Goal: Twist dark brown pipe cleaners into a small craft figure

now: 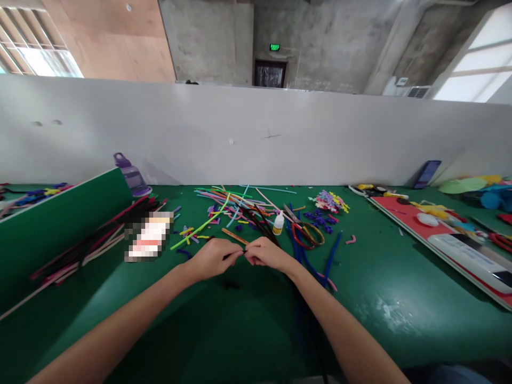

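Note:
Over the green table, my left hand (216, 260) and my right hand (269, 254) meet fingertip to fingertip, both closed in a pinch. A tiny dark bit shows between the fingertips, too small to name. Just behind my hands lies an orange-brown strip (234, 236). Beyond it is a loose pile of coloured pipe cleaners (240, 202). A small white glue bottle (278, 223) with a yellow label stands upright behind my right hand. To its right lie red-and-yellow-handled scissors (306, 234). Blue pipe cleaners (333, 253) lie beside my right forearm.
Pastel flower-like pieces (330, 201) and dark blue ones (320, 220) sit back right. A purple bottle (132, 176) stands behind a slanted green board (72, 229) on the left. On the right is a red board (412, 213) bearing a white case. A pale partition (200, 133) closes the back.

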Action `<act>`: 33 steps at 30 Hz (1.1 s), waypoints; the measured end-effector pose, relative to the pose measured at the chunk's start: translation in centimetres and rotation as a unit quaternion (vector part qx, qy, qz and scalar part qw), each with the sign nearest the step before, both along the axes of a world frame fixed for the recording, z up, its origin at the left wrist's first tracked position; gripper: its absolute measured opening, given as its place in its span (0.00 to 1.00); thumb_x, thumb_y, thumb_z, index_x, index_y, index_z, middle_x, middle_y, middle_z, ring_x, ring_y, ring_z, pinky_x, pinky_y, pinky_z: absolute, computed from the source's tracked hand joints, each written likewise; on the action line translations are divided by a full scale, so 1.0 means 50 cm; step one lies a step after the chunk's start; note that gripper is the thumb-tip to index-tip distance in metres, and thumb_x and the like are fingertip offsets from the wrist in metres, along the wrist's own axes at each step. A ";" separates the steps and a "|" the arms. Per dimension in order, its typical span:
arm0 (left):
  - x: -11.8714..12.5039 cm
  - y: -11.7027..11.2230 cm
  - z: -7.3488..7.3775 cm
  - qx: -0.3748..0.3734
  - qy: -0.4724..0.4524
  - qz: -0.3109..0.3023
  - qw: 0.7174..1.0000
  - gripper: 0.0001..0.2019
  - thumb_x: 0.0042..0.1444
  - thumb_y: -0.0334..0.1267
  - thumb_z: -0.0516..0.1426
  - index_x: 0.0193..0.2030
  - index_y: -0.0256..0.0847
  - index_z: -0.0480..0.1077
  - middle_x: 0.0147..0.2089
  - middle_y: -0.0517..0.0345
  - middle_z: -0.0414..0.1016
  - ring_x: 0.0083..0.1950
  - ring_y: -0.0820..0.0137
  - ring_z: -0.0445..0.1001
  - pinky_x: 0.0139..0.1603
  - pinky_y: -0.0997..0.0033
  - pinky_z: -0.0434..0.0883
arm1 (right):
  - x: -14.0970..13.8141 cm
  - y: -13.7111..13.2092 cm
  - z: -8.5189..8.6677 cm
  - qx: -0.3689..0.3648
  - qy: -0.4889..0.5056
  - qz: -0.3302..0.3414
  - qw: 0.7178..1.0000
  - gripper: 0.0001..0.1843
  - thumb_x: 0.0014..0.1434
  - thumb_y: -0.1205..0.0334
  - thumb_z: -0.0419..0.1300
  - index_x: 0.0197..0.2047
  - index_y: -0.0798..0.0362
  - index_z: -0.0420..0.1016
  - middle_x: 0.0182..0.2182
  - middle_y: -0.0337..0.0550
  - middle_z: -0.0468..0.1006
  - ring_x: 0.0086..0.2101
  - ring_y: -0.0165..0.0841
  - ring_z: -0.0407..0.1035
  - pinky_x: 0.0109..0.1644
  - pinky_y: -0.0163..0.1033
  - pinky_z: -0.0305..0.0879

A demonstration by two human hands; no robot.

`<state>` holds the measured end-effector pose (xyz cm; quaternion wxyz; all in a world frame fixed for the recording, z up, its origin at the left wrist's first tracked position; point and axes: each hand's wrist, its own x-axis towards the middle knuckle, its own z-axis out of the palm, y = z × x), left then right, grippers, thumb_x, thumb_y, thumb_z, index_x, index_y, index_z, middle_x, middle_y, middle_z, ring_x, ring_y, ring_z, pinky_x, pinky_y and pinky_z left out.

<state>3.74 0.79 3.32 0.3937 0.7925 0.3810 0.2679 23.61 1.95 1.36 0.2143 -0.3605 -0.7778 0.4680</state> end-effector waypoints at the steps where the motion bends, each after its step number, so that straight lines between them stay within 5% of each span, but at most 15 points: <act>1: -0.003 -0.005 0.001 0.025 0.006 -0.004 1.000 0.06 0.52 0.36 0.58 0.25 0.42 0.74 0.25 0.54 0.72 0.30 0.67 0.66 0.37 0.71 0.60 | -0.002 0.000 -0.002 -0.040 0.009 0.013 0.999 0.13 0.53 0.65 0.47 0.18 0.54 0.61 0.13 0.32 0.56 0.15 0.24 0.49 0.18 0.30 0.46; 5: -0.013 -0.016 0.002 0.107 0.027 -0.036 0.993 0.05 0.51 0.35 0.58 0.30 0.42 0.76 0.24 0.52 0.71 0.28 0.66 0.64 0.36 0.68 0.60 | -0.005 -0.005 -0.003 -0.154 0.033 0.063 0.986 0.14 0.54 0.62 0.46 0.18 0.52 0.58 0.10 0.29 0.50 0.12 0.23 0.44 0.14 0.30 0.42; 7: -0.018 -0.013 -0.001 0.059 -0.008 -0.018 0.998 0.06 0.52 0.37 0.58 0.28 0.41 0.75 0.23 0.53 0.72 0.28 0.67 0.65 0.35 0.69 0.61 | -0.005 -0.009 0.004 -0.177 0.050 0.064 0.981 0.13 0.56 0.60 0.47 0.21 0.53 0.60 0.12 0.29 0.51 0.12 0.23 0.46 0.14 0.29 0.44; 9: -0.022 -0.006 -0.009 -0.075 -0.103 0.011 0.992 0.08 0.54 0.38 0.58 0.27 0.39 0.74 0.22 0.55 0.72 0.26 0.69 0.66 0.33 0.71 0.61 | -0.008 -0.013 0.012 -0.171 0.078 0.048 0.981 0.11 0.57 0.57 0.50 0.27 0.53 0.63 0.15 0.30 0.56 0.14 0.23 0.51 0.17 0.29 0.49; 12: -0.029 0.006 -0.032 -0.279 -0.255 0.030 0.925 0.11 0.56 0.42 0.56 0.28 0.37 0.71 0.14 0.62 0.65 0.17 0.75 0.61 0.23 0.75 0.58 | -0.015 -0.019 0.019 -0.087 0.109 -0.009 0.990 0.07 0.57 0.58 0.55 0.36 0.53 0.65 0.20 0.31 0.63 0.17 0.24 0.58 0.23 0.30 0.56; 16: -0.032 0.009 -0.064 -0.349 -0.284 0.007 0.893 0.12 0.54 0.44 0.56 0.27 0.36 0.68 0.11 0.69 0.54 0.12 0.79 0.50 0.16 0.77 0.52 | -0.024 -0.029 0.017 0.101 0.034 -0.068 0.992 0.07 0.60 0.60 0.53 0.42 0.51 0.65 0.26 0.35 0.68 0.24 0.28 0.63 0.30 0.32 0.58; 20: -0.028 0.000 -0.075 -0.389 -0.270 -0.029 0.880 0.11 0.54 0.40 0.56 0.26 0.34 0.69 0.10 0.67 0.57 0.11 0.79 0.53 0.15 0.77 0.53 | -0.032 -0.041 0.017 0.237 -0.051 -0.010 0.970 0.07 0.61 0.65 0.51 0.42 0.51 0.67 0.34 0.40 0.73 0.33 0.31 0.67 0.39 0.34 0.58; 25: -0.027 -0.005 -0.074 -0.374 -0.254 -0.032 0.891 0.11 0.55 0.39 0.56 0.27 0.33 0.70 0.11 0.66 0.60 0.12 0.79 0.56 0.16 0.78 0.54 | -0.040 -0.044 0.019 0.220 -0.032 -0.012 0.975 0.08 0.62 0.66 0.50 0.34 0.52 0.70 0.29 0.38 0.71 0.30 0.28 0.65 0.36 0.31 0.57; 29: -0.029 -0.010 -0.067 -0.322 -0.231 -0.012 0.918 0.11 0.55 0.39 0.57 0.27 0.32 0.71 0.12 0.64 0.65 0.14 0.78 0.61 0.20 0.78 0.57 | -0.040 -0.039 0.016 0.085 0.021 -0.040 0.995 0.09 0.60 0.64 0.53 0.30 0.54 0.71 0.20 0.34 0.67 0.22 0.25 0.62 0.29 0.29 0.56; 33: -0.027 -0.024 -0.047 -0.141 -0.106 0.028 0.984 0.11 0.57 0.37 0.55 0.28 0.33 0.72 0.14 0.63 0.69 0.16 0.78 0.64 0.23 0.80 0.59 | -0.041 -0.034 0.006 -0.064 0.075 -0.048 0.994 0.09 0.58 0.64 0.53 0.28 0.55 0.70 0.12 0.30 0.62 0.15 0.23 0.57 0.23 0.28 0.53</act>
